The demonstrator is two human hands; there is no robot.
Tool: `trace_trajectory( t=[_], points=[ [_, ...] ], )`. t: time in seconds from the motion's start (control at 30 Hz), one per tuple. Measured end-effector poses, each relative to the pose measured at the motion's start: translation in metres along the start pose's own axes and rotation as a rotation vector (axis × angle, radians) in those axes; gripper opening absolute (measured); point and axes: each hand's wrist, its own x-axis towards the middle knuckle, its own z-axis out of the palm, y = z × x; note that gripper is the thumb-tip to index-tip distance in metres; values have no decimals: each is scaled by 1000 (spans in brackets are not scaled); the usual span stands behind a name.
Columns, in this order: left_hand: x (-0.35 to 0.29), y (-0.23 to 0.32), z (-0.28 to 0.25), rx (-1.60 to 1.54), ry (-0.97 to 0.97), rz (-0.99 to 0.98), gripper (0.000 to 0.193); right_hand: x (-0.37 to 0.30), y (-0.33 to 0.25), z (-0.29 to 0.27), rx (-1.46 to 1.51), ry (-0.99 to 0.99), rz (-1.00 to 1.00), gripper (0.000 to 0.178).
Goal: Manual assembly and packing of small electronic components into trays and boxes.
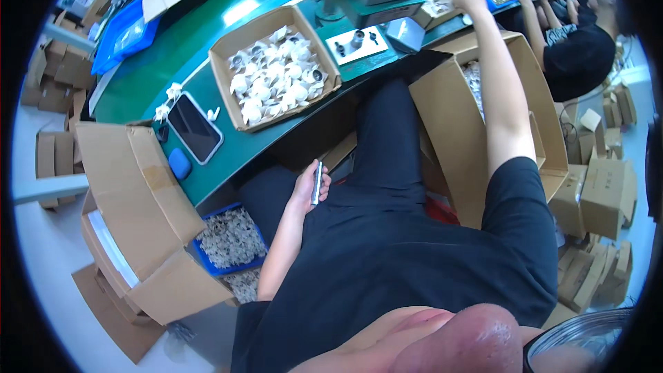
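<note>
Green bench spans ten to one o'clock, light glinting at eleven; pale floor shows at eight.

Looks like matt brown cardboard on the shallow box, like smooth white plastic on the small parts inside it. Shines glossy on the green tabletop under the box and on the blue plastic tray left of it. Resembles dark, smooth glass on the phone at the box's lower left. Below the box, appears silvery and metallic on the slim piece in the left hand, matt black cloth on the trousers.
</note>
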Motion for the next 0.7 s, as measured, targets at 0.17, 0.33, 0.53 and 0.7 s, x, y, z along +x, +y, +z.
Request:
trace_trajectory(
  t=[0.17,0.33,0.53,0.7],
  points=[
    [4,0,-7,-49,12,8,40,-45,-35,-18,984,99,138,25],
    [13,1,-14,-13,28,-15,40,-117,-146,-9,1618,-451,43,23],
    [15,3,-14,9,25,-14,40,-124,-172,-9,1631,-642,138,24],
    [17,4,-17,-36,19,-16,41,-122,-177,-18,1402,-665,167,30]
  ],
)
